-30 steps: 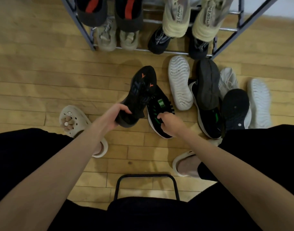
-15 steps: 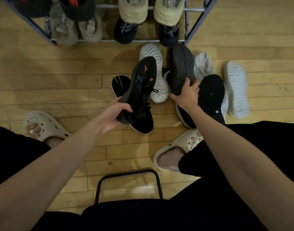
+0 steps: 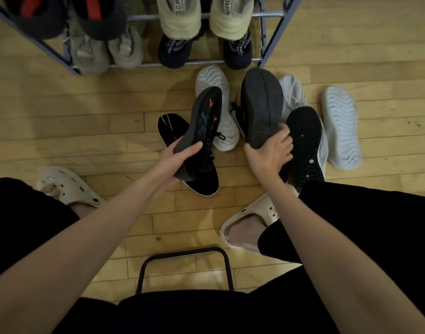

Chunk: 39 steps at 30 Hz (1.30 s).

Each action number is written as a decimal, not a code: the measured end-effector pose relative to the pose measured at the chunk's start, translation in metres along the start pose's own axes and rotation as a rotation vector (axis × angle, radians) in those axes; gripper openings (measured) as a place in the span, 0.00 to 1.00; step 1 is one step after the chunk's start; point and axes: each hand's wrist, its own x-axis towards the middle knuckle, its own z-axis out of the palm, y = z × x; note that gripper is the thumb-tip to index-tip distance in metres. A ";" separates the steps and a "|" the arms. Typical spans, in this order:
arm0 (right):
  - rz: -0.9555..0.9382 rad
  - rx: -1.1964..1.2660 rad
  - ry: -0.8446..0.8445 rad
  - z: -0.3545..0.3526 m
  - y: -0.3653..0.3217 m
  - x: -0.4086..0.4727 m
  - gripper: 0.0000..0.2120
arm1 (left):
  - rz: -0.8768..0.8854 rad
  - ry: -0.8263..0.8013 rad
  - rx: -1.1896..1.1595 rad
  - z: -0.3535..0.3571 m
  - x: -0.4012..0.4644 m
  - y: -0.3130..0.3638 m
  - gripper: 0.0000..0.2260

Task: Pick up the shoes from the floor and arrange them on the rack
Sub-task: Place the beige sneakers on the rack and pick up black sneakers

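Each hand holds a dark shoe, sole up.
Left hand grips the orange-marked shoe; right hand fingers curl round the grey-soled shoe.

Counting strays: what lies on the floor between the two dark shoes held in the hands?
In the head view, an upturned white sneaker with a ridged sole lies between them.

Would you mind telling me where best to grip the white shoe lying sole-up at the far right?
Probably across its narrow middle, from above. The white shoe lies flat, sole up, apart from the pile, so fingers can likely close over both long edges unobstructed.
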 end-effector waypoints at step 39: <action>-0.102 -0.024 0.077 -0.029 -0.008 -0.088 0.49 | 0.752 0.737 0.863 0.012 -0.067 -0.002 0.39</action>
